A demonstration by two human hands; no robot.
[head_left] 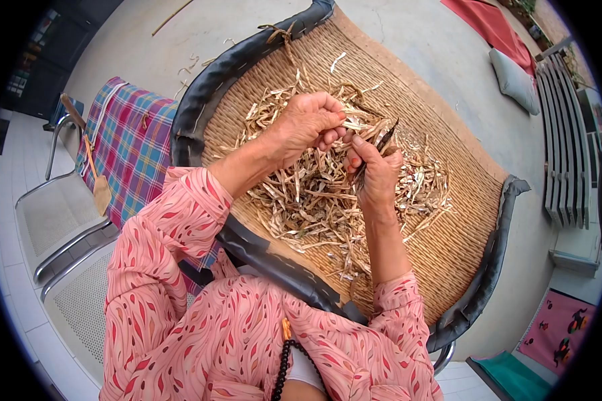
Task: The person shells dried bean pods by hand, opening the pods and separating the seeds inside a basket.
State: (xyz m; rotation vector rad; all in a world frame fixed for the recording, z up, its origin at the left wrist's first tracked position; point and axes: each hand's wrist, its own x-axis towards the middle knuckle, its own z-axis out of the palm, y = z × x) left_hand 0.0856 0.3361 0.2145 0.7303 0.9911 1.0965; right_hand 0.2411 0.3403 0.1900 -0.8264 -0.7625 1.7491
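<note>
My left hand point(301, 123) is closed in a pinch on a pale dry pod point(356, 125), above a heap of dried pods and husks point(311, 200). Close beside it, my right hand point(379, 175) is also closed, its thumb and fingers at the pod's other end. A dark, shrivelled pod point(386, 136) sticks out from the right hand, partly hidden by the fingers. The heap lies on a woven winnowing tray point(441, 260) with a black-bound rim, which rests in front of my body.
Metal chairs point(57, 212) stand at the left, one draped with a checked cloth point(137, 144). A wooden-handled tool point(100, 190) leans there. On the right are a grey cushion point(515, 80), a slatted grey bench point(568, 144) and a pink patterned mat point(556, 327).
</note>
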